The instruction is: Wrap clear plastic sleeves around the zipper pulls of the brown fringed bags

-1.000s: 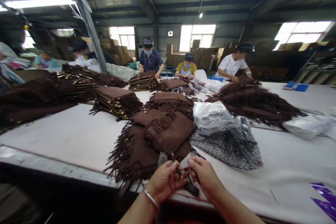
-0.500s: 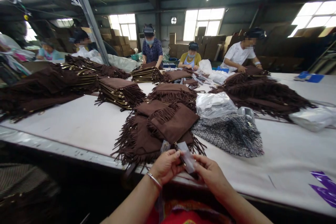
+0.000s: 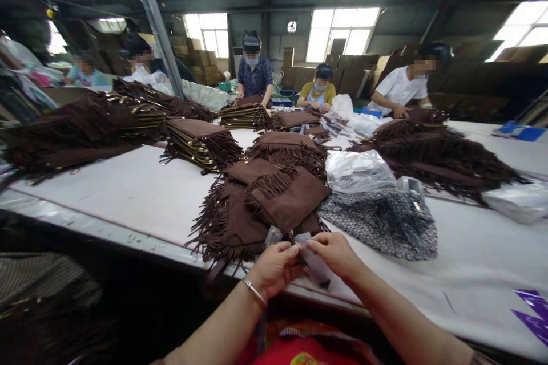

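Observation:
A brown fringed pouch (image 3: pixel 295 199) lies on a loose heap of similar fringed pouches at the table's near edge, its zipper corner towards me. Just below that corner, my left hand (image 3: pixel 277 267) pinches a dark strip hanging by the zipper end; the fingers partly hide it. Between my hands is a small translucent plastic sleeve (image 3: pixel 315 269), with a dark tip showing at its lower end. The thumb and fingers of my right hand (image 3: pixel 336 254) are closed on the sleeve's upper part. Another small clear wrapper (image 3: pixel 273 235) sits beside my left hand.
Neat stacks of fringed pouches (image 3: pixel 201 142) stand farther back, with a larger pile (image 3: pixel 445 157) at right. A speckled grey cloth (image 3: pixel 381 219) and a clear plastic bag (image 3: pixel 359 171) lie right of the heap. Several co-workers handle pouches across the white table (image 3: pixel 107 199).
My right hand has shifted from the sleeve's lower end up to its upper part, and more of the sleeve now shows below. My left hand keeps its pinch. The view has turned slightly left.

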Tool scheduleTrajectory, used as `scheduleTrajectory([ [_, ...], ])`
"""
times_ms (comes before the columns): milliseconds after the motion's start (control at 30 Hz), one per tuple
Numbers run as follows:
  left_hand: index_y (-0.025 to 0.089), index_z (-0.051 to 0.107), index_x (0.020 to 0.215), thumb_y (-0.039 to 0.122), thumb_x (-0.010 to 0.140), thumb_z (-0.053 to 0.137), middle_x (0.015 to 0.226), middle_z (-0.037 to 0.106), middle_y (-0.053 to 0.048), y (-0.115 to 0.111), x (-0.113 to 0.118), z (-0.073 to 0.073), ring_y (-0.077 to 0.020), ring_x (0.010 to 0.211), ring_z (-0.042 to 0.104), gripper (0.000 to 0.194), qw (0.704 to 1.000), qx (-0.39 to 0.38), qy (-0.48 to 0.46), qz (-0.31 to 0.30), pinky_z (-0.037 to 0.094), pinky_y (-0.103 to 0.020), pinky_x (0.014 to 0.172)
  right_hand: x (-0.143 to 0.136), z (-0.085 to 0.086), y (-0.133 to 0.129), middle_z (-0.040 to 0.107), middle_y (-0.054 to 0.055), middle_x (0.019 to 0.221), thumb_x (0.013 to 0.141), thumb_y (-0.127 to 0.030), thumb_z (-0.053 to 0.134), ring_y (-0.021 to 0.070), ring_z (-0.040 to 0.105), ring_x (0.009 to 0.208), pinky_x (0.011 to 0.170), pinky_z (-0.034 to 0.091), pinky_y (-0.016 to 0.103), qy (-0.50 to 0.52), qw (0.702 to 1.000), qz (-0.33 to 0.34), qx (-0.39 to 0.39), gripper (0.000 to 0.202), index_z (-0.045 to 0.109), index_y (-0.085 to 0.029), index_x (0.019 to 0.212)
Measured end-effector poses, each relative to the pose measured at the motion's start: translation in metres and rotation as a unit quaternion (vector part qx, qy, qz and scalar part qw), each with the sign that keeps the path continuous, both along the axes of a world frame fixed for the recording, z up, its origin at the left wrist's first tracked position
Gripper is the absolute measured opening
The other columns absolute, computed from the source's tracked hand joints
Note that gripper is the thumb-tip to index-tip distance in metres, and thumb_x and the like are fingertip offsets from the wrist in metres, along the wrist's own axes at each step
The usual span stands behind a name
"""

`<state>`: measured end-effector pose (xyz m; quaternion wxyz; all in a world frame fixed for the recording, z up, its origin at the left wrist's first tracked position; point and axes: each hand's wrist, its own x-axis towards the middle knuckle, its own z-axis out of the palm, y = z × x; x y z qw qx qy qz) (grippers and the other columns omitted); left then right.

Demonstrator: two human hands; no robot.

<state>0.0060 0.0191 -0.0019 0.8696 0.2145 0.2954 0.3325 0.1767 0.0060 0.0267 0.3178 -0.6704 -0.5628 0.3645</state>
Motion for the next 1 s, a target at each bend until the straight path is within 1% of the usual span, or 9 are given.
scheduleTrajectory([
  [67,0.012,0.065,0.085,0.017,0.08,0.069,0.094,0.067,-0.007,0.002,-0.003,0.005,-0.0141,0.079,0.064,0.009,1.0,-0.022,-0.009,0.016,0.054,-0.028,0.071,0.006,-0.002,-0.01,0.067,0.003,0.063,0.074,-0.038,0.059,0.0171,0.058,0.063,0.058,0.039,0.025,-0.023,1.0,0.003,0.016,0.028,0.071,-0.016,0.064],
  [133,0.013,0.066,0.086,0.017,0.082,0.067,0.098,0.067,-0.007,0.005,-0.004,0.009,-0.0134,0.08,0.064,0.006,0.999,-0.038,-0.004,0.039,0.054,-0.028,0.073,0.01,-0.003,-0.021,0.065,0.002,0.062,0.076,-0.037,0.059,0.0161,0.057,0.062,0.059,0.039,0.025,-0.046,0.998,0.005,0.033,0.027,0.067,-0.017,0.06],
  [267,0.013,0.067,0.089,0.02,0.083,0.066,0.091,0.067,-0.007,0.011,0.0,0.013,-0.0132,0.081,0.063,0.009,0.996,-0.044,0.015,0.076,0.052,-0.026,0.072,0.009,-0.003,-0.037,0.062,0.0,0.062,0.076,-0.032,0.061,0.0144,0.056,0.063,0.061,0.04,0.024,-0.06,0.997,0.003,0.043,0.023,0.064,-0.018,0.058],
  [467,0.014,0.068,0.088,0.022,0.081,0.069,0.085,0.066,-0.005,0.01,0.01,0.013,-0.0112,0.075,0.061,0.011,0.992,-0.036,0.045,0.108,0.049,-0.023,0.066,0.01,-0.003,-0.047,0.061,-0.001,0.062,0.075,-0.032,0.064,0.0143,0.056,0.063,0.061,0.039,0.024,-0.051,0.998,0.0,0.031,0.021,0.065,-0.018,0.06],
  [600,0.014,0.068,0.087,0.024,0.077,0.073,0.085,0.065,-0.004,0.007,0.011,0.01,-0.0122,0.077,0.061,0.015,0.992,-0.014,0.064,0.111,0.048,-0.023,0.065,0.009,0.0,-0.047,0.063,0.0,0.063,0.074,-0.033,0.064,0.0151,0.056,0.064,0.062,0.04,0.025,-0.034,0.999,-0.011,0.024,0.02,0.066,-0.018,0.061],
  [767,0.014,0.069,0.089,0.029,0.073,0.076,0.09,0.066,-0.007,0.006,0.009,0.001,-0.014,0.082,0.061,0.023,0.99,0.021,0.098,0.098,0.047,-0.022,0.064,-0.001,0.007,-0.037,0.063,0.001,0.06,0.071,-0.037,0.065,0.0155,0.055,0.062,0.059,0.038,0.025,-0.025,0.999,-0.017,0.011,0.024,0.065,-0.017,0.058],
  [867,0.013,0.069,0.087,0.029,0.072,0.077,0.091,0.066,-0.007,0.006,0.008,-0.002,-0.0153,0.084,0.061,0.023,0.989,0.031,0.106,0.094,0.048,-0.023,0.066,-0.004,0.008,-0.027,0.064,0.001,0.058,0.07,-0.04,0.065,0.0157,0.055,0.06,0.057,0.037,0.025,-0.008,0.999,-0.02,-0.027,0.026,0.067,-0.016,0.059],
  [933,0.013,0.069,0.085,0.028,0.072,0.076,0.091,0.066,-0.007,0.006,0.006,-0.001,-0.0155,0.084,0.061,0.021,0.989,0.031,0.111,0.094,0.049,-0.024,0.067,-0.005,0.006,-0.02,0.064,0.001,0.058,0.068,-0.039,0.066,0.0156,0.055,0.059,0.056,0.037,0.025,-0.006,0.999,-0.014,-0.051,0.025,0.07,-0.016,0.061],
  [1000,0.013,0.069,0.084,0.026,0.073,0.076,0.09,0.065,-0.007,0.006,0.004,0.001,-0.0151,0.082,0.061,0.019,0.989,0.025,0.113,0.093,0.05,-0.025,0.068,-0.005,0.005,-0.015,0.065,0.001,0.059,0.068,-0.038,0.065,0.0154,0.055,0.059,0.056,0.037,0.025,-0.016,0.998,0.0,-0.056,0.024,0.071,-0.015,0.063],
])
